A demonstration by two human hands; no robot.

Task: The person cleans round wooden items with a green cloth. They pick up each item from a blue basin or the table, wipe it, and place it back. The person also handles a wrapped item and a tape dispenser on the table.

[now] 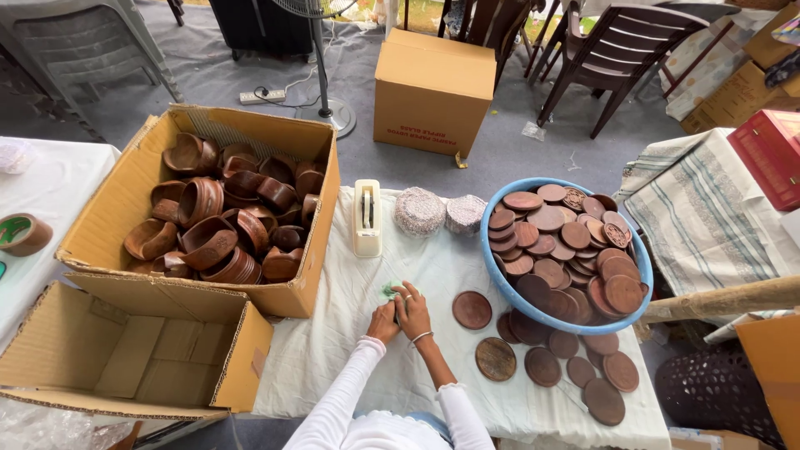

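On white tablecloth [433, 275], both hands [400, 315] around small green, crumpled object [389, 292].

The person wears a white top with long sleeves and frilly cuffs, and a thin bracelet on the right hand [414, 314].

Setting: craft packing or stall workspace | Left: open cardboard box [125, 200] heaped with carved wooden bowls [221, 221] | Right: blue basin [493, 275] of round wooden discs [567, 250], more spread on the cloth-covered tabletop [333, 350] | Far: sealed carton [433, 87], standing fan [321, 58], plastic chairs [617, 50] on grey floor covering.
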